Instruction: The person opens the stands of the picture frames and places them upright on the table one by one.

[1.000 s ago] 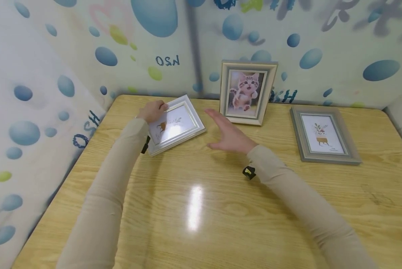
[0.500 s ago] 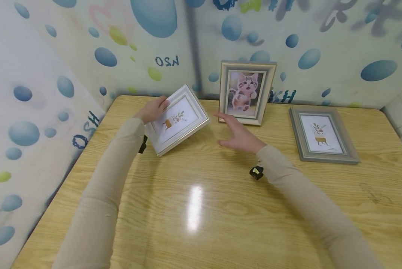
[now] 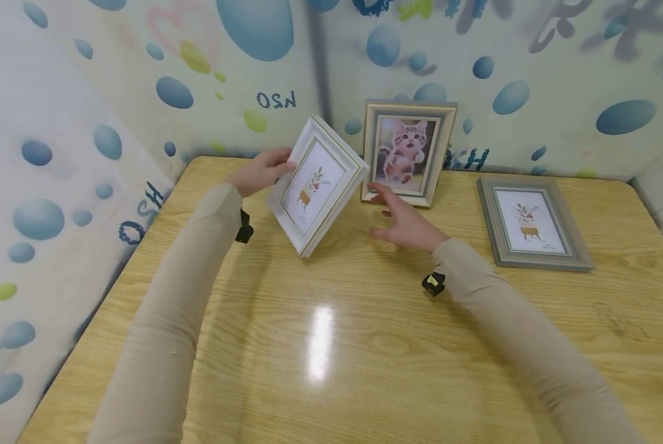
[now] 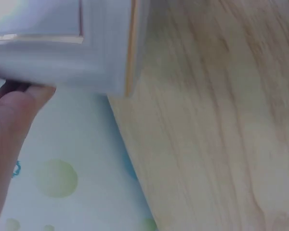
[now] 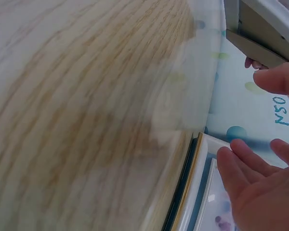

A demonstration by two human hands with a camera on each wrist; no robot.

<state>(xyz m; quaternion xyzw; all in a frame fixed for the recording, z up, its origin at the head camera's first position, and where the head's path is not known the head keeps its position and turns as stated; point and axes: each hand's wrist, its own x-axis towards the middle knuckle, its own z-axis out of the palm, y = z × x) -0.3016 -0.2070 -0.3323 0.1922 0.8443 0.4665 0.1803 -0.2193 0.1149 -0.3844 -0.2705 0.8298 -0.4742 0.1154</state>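
Note:
My left hand grips a white picture frame by its left side, thumb at the front edge. The frame is tilted up and turned, and its picture shows a plant in a brown pot. In the left wrist view a blurred corner of the white frame shows above the thumb. My right hand holds nothing; its fingers are spread and relaxed, in front of an upright frame with a kitten picture. The right wrist view shows the white frame's back with its stand flap, beyond the right fingertips.
A grey picture frame with a similar plant picture lies flat on the wooden table at the right. Behind the table's back edge stands a wall patterned with blue and green spots.
My left hand has raised the white frame off the table, tilting it up and swinging it rightward. My right hand has moved slightly right, and its fingers remain apart from the white frame.

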